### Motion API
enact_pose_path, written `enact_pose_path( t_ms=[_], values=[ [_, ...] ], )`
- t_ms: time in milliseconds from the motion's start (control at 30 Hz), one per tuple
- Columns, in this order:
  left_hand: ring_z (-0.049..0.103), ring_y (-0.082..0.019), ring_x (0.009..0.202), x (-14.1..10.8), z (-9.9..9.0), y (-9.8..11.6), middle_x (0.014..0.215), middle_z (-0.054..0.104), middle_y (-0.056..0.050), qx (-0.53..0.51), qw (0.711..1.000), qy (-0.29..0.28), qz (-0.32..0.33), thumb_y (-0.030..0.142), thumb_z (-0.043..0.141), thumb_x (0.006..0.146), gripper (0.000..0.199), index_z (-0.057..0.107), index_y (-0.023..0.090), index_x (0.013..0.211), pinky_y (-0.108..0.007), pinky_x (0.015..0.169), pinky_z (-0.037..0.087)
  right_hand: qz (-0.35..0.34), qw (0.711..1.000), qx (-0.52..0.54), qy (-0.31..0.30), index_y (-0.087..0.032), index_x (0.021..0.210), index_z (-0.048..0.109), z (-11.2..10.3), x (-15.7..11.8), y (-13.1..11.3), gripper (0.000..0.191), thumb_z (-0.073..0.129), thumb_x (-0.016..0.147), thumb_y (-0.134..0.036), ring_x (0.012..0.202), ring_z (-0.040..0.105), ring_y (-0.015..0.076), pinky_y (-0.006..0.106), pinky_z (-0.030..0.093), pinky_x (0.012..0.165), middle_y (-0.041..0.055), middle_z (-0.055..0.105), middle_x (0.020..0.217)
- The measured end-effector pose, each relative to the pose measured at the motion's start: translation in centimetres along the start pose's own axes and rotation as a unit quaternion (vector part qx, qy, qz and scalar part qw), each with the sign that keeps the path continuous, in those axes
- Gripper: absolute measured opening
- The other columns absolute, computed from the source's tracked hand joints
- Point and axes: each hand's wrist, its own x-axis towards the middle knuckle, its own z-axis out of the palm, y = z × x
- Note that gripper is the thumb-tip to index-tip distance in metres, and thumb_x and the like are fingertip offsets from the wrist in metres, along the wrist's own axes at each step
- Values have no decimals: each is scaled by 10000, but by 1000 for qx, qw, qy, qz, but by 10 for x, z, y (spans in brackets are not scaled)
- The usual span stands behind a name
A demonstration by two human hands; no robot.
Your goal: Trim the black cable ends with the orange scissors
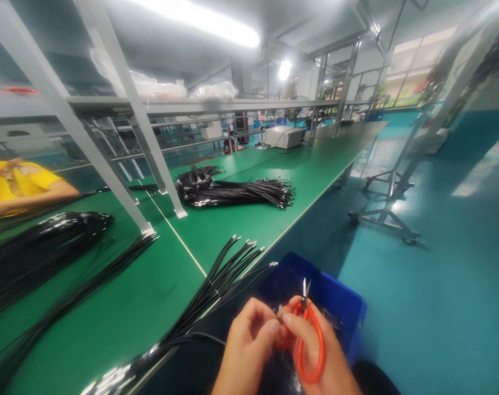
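My right hand [329, 348] holds a pair of scissors [322, 351] with orange-red loop handles, their short blades pointing up and slightly apart. Thumb and fingers of my left hand [247, 337] are pinched together against my right fingertips. Something small sits between them, too hidden to name. Just left of my hands, a bundle of black cables [206, 299] with pale metal tips hangs over the edge of the green table [167, 263]. Below and beyond my hands is a blue bin [344, 302], its contents mostly hidden.
Another cable bundle [241, 193] lies further along the table. Coiled cables [47, 241] are at the left, beside a person in a yellow top [23, 184]. White shelf posts [151, 137] rise from the tabletop. A wheeled metal rack [391, 203] stands on the right.
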Motion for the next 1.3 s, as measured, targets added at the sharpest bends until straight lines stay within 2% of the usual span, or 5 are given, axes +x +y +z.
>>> enact_pose_path(
  t_ms=[167,700,833,1067,1300],
  values=[
    [542,-131,556,1,3,6,594,583,13,70,994,78,36,336,691,756,218,583,162,682,-231,542,441,-43,998,-38,21,-214,760,618,11,-10,-2,234,802,618,-238,616,524,125,218,467,584,-26,607,681],
    [496,-107,518,3,3,14,578,559,30,-129,992,13,-12,287,728,706,208,565,164,669,-227,538,431,22,999,16,-25,-189,715,633,10,-1,-12,214,781,562,-168,529,534,118,238,461,543,-21,634,610],
    [564,-157,638,-2,-3,17,722,603,-7,64,987,119,89,225,667,738,51,629,191,746,-254,625,469,31,999,36,-6,-196,715,633,10,0,-12,236,799,551,-163,539,551,120,235,472,536,-20,643,632],
    [643,-203,726,-7,-3,25,862,685,-60,414,863,139,253,161,619,776,151,730,256,734,-242,663,472,28,998,46,-9,-195,743,637,14,-2,-12,277,825,542,-162,575,575,127,231,484,548,-14,654,655],
    [641,-198,698,-7,-12,16,740,700,-29,180,981,11,75,241,613,808,61,652,194,810,-261,665,494,3,1000,19,-24,-192,736,631,12,0,-6,189,764,602,-199,525,512,116,224,442,517,-24,608,582]
  ],
)
